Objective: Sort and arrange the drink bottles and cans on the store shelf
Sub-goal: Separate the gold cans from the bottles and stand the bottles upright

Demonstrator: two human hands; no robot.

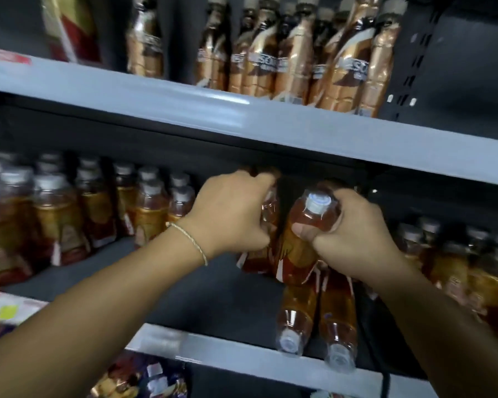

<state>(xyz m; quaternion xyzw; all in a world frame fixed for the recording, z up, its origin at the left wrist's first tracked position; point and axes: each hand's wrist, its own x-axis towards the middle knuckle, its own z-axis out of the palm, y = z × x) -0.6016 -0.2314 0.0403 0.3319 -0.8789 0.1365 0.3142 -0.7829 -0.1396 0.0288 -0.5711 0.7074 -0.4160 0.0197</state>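
On the middle shelf (184, 288), both hands hold upright-leaning drink bottles side by side, just under the edge of the upper shelf (184, 107). The right hand (354, 239) has its grip closed round the right bottle (299, 248): the thumb lies across its front and the fingers curl behind its shoulder. This bottle is clear plastic filled with amber liquid, has a white cap turned toward the camera, and wears an orange, red and white label lower down. The left hand (230, 214), with a thin bracelet (190, 239) at the wrist, has its grip curled over the top of the left bottle (266, 208), hiding the cap; only a clear shoulder and a strip of label show. Below the right bottle, two lying bottles (296, 314) of the same kind rest on the shelf with their white caps pointing toward its front edge. More amber bottles stand in rows at the left (55, 219) and at the right (457, 268). Copper-wrapped bottles (270, 58) fill the upper shelf.
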